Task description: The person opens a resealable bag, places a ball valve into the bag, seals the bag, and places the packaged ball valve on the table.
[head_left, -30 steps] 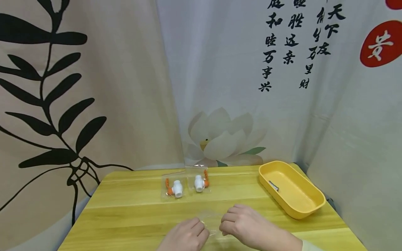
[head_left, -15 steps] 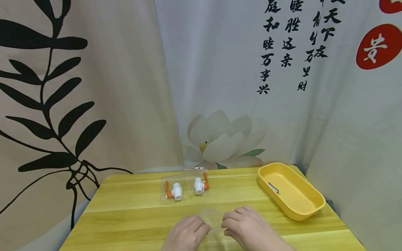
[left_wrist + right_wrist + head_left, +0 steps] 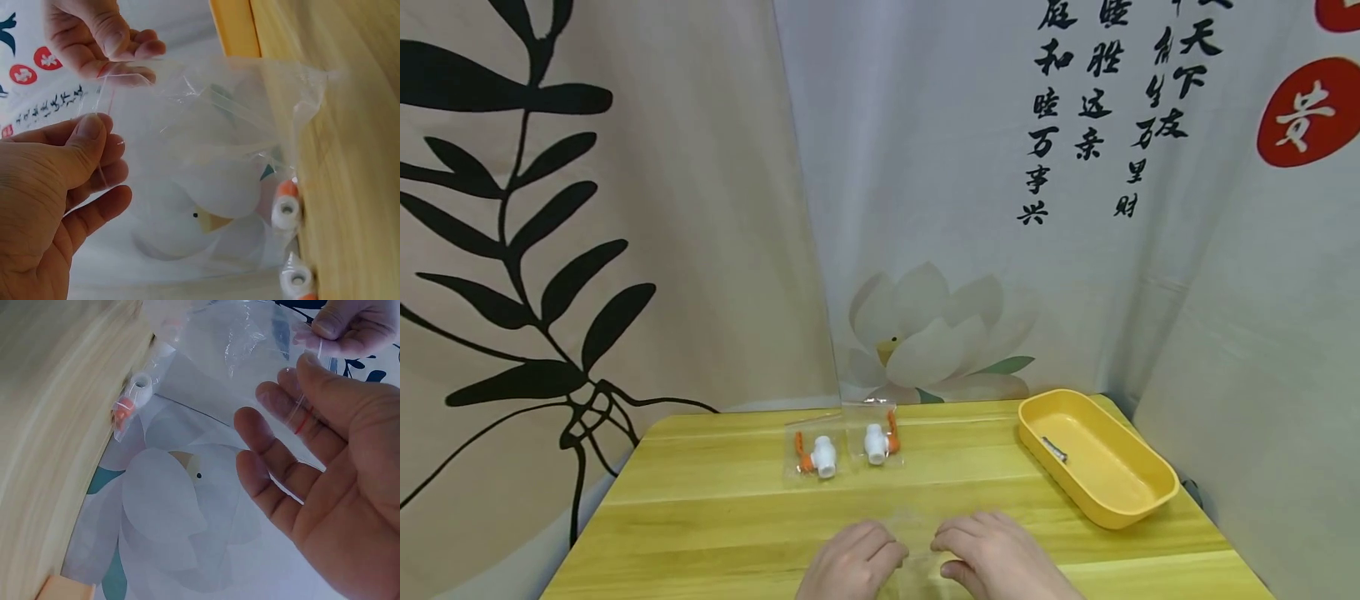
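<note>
A clear zip bag (image 3: 181,112) with a thin red line by its mouth is stretched between my two hands. My left hand (image 3: 853,562) pinches its edge; the left wrist view shows the left thumb (image 3: 90,128) pressed on the film against the fingers. My right hand (image 3: 1000,558) is at the bag's other corner. In the right wrist view its fingers (image 3: 253,428) are spread and relaxed, with film across the index finger. A gap shows between right thumb and fingers in the head view. Whether those fingers are inside the bag I cannot tell.
Two small bags, each with a white and orange valve (image 3: 824,456) (image 3: 877,443), lie further back on the wooden table (image 3: 715,517). At the right stands a yellow tray (image 3: 1120,475) with a small metallic piece (image 3: 1055,450) in it. A printed curtain (image 3: 940,208) hangs behind.
My right thumb has come away from its fingers, leaving a visible gap. Both hands have shifted slightly, the left one to the right. The valves and tray stay put.
</note>
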{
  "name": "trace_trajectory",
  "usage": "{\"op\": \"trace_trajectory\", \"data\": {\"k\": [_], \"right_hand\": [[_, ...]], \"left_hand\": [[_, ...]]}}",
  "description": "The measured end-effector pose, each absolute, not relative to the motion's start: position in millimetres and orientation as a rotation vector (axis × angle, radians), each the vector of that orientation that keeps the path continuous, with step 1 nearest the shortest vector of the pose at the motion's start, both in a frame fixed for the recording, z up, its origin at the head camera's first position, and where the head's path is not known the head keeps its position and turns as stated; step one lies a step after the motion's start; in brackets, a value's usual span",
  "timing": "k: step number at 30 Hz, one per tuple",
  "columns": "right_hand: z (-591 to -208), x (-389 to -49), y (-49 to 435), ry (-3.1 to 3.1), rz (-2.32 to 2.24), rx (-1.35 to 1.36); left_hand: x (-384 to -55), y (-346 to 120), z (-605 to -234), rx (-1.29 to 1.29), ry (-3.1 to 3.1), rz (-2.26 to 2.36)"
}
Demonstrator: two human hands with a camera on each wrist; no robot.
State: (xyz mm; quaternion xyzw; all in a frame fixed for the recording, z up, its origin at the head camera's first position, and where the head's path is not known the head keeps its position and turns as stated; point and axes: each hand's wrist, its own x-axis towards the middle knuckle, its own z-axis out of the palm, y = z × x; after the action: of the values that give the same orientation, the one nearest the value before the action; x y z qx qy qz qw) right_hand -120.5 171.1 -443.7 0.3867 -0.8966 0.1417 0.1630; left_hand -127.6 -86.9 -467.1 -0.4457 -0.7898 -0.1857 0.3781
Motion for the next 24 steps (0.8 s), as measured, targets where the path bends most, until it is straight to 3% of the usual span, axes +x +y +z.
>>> {"op": "trace_trajectory", "data": {"k": [16,24], "right_hand": [[-450.5,-113.4,166.7,-2.326,0.773,1.082],[-452.0,-109.8,183.4,-2.26,0.837,0.924]], "left_hand": [[-125.6,-95.7,-478.3,-1.065,-2.087,-0.479],[-123.1,-98.7,-481.6,-1.037,-2.081,-0.52]]}}
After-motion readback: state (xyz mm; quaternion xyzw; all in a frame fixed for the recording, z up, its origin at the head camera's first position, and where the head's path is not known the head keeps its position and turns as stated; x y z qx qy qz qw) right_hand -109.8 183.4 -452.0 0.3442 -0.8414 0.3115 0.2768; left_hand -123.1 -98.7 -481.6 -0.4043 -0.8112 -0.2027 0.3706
